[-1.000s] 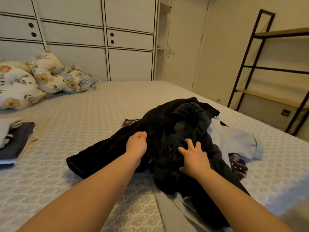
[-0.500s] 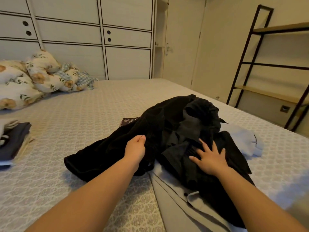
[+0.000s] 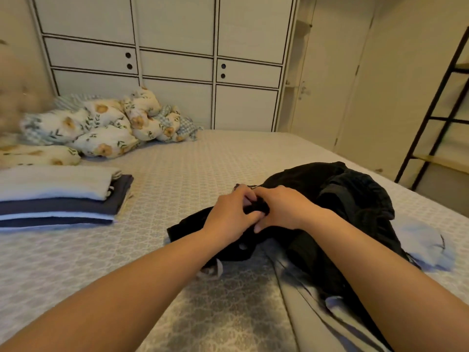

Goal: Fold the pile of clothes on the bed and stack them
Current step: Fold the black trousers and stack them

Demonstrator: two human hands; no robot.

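Both hands meet over the near-left edge of the black garment [image 3: 330, 199], which lies crumpled on the patterned bedspread [image 3: 177, 174]. The left hand [image 3: 231, 217] has its fingers curled down into a fold of the dark cloth, and the right hand [image 3: 284, 209] pinches the same bunch just beside it, thumb tucked under, so the two sets of fingertips almost touch. Beyond the knuckles the rest of the garment heaps up; under it and off to the right of the right wrist lie pale blue clothes [image 3: 426, 242], and a grey piece [image 3: 299, 313] runs back beneath the right forearm.

The step in hand looks like finding an edge or seam to lift the black piece free. To do it well, the fingers should work along that hem until each hand holds a separate corner, then draw apart and lift, shaking the cloth open so it does not drag the blue pieces with it. Well off to the left of the left hand sits the folded stack [image 3: 63, 199], white on top of navy layers, where the finished fold should land squarely.
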